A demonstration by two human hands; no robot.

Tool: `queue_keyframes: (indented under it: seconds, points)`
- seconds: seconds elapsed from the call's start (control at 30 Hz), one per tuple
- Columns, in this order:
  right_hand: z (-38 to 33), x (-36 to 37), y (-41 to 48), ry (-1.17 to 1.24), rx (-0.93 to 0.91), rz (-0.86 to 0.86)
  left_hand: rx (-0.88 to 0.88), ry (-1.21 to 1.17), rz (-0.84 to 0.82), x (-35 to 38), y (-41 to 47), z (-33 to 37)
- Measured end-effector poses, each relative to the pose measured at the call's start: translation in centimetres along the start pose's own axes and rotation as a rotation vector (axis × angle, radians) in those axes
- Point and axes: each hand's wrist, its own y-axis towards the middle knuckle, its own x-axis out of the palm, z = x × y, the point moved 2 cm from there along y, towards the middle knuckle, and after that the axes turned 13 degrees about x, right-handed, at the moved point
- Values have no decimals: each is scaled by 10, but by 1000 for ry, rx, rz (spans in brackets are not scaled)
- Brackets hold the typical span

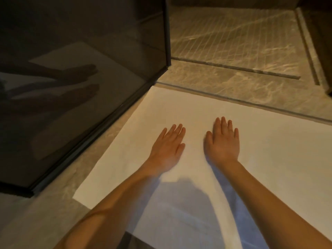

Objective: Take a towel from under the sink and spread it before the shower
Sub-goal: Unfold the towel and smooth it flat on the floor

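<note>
A white towel [269,150] lies flat and unfolded on the stone floor, its far edge running along the shower threshold [251,102]. My left hand [168,146] presses palm-down on the towel near its middle, fingers straight. A short gap to the right, my right hand [223,141] lies flat on the towel the same way. The ribbed shower floor [233,36] stretches beyond the threshold.
A dark glass shower door [80,78] with a black frame stands open at the left, its bottom rail [86,141] running diagonally beside the towel's left edge. It reflects my hands and the towel. Marble floor [36,221] shows at lower left.
</note>
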Motion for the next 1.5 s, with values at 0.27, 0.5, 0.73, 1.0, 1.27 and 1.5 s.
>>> queue_keyframes:
  seconds: [0.27,0.5,0.73,1.0,1.27,1.5]
  points:
    - [-45,36,-81,85,-228,-98,-83,-49,22,-6,-69,-43]
    - [-47,36,-83,66,-226,-102,-242,-23,6,-29,-118,-93]
    - [-53,32,-79,34,-196,-110,-111,-38,25,-2,-122,-2]
    - [-29,34,-140,82,-163,-75,-124,-21,5,1,-120,-8]
    - [129,8,-137,43,161,-33,-158,-80,8,-3,-128,-16]
    - [135,-4,-135,70,202,24,10,-19,29,-7,-94,64]
